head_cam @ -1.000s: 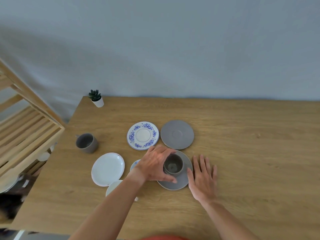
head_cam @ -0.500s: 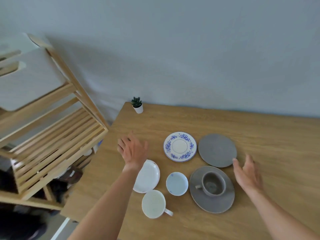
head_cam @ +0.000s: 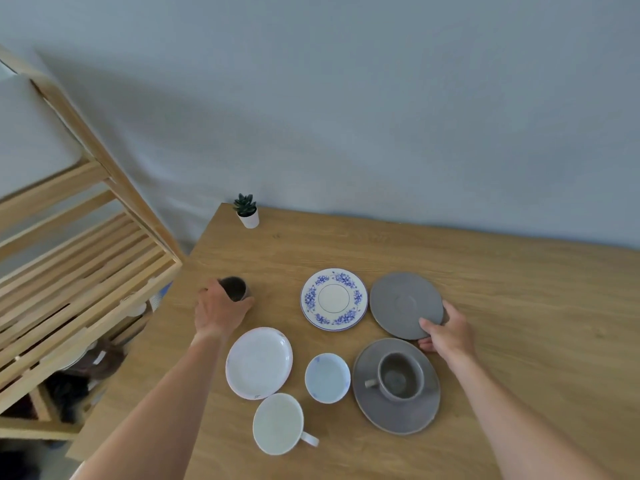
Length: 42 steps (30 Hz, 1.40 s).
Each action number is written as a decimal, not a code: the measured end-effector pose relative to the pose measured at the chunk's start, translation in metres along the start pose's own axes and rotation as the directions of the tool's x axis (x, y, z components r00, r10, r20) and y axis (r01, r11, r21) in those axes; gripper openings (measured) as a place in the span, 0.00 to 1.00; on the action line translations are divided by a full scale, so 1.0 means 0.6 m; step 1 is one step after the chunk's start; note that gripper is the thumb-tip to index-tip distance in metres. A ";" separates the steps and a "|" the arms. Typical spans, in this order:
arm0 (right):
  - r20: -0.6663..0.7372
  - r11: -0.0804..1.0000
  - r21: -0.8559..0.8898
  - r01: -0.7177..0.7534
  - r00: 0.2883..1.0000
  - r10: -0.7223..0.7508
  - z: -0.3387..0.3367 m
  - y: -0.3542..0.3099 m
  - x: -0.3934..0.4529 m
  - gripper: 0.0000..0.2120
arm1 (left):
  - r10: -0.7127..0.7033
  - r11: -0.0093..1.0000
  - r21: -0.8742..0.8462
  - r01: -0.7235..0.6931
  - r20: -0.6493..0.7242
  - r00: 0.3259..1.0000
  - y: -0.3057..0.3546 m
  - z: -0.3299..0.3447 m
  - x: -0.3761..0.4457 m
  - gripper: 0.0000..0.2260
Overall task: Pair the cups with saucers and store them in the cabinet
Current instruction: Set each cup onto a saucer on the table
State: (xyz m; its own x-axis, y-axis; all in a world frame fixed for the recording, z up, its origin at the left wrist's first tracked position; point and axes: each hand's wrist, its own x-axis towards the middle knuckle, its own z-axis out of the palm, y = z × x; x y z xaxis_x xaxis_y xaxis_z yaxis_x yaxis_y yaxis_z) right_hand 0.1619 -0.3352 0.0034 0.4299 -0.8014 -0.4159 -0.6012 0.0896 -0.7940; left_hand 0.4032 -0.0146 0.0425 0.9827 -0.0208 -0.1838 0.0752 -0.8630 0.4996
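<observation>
My left hand point(head_cam: 218, 311) wraps around a dark grey cup point(head_cam: 235, 288) near the table's left edge. My right hand point(head_cam: 446, 332) grips the near right rim of a bare grey saucer point(head_cam: 401, 303). Just in front of it, another grey cup point(head_cam: 400, 375) sits on a second grey saucer point(head_cam: 398, 415). A blue-flowered saucer point(head_cam: 334, 299) lies left of the bare grey one. A white saucer point(head_cam: 259, 362), a small pale blue cup point(head_cam: 327, 377) and a white cup point(head_cam: 278, 424) stand nearer to me.
A wooden slatted shelf unit point(head_cam: 79, 271) stands left of the table point(head_cam: 519, 323), with some dishes dimly seen on its lower level. A small potted succulent point(head_cam: 246, 210) sits at the table's far left corner by the grey wall.
My left hand went further left and closed around the dark grey cup. My right hand moved forward and took hold of the bare grey saucer's rim. The view shifted slightly.
</observation>
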 end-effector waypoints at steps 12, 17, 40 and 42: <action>-0.005 0.977 0.211 -0.025 1.000 0.026 -0.001 0.010 -0.017 0.35 | 0.560 0.826 -0.145 -0.545 0.096 0.823 0.182 0.108 -0.089 0.36; -0.018 0.969 0.245 -0.038 0.999 0.044 -0.001 0.015 -0.015 0.33 | 0.663 0.748 -0.123 -0.652 0.150 0.733 0.258 0.163 -0.158 0.35; -0.043 0.975 0.224 0.004 0.999 0.006 -0.015 -0.002 -0.027 0.26 | 0.773 0.594 -0.071 -0.801 0.326 0.544 0.309 0.228 -0.206 0.42; -0.027 0.969 0.245 0.010 1.000 -0.004 -0.017 0.004 -0.030 0.25 | 0.771 0.603 -0.085 -0.793 0.316 0.552 0.295 0.211 -0.204 0.42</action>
State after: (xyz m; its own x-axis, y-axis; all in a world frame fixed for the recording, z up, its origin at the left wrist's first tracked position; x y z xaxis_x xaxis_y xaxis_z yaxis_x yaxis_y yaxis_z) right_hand 0.1458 -0.3266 0.0138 0.4141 -0.8172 -0.4008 -0.4133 0.2235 -0.8827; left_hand 0.2751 -0.2287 0.0465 0.5475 -0.8366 0.0164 -0.7199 -0.4609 0.5190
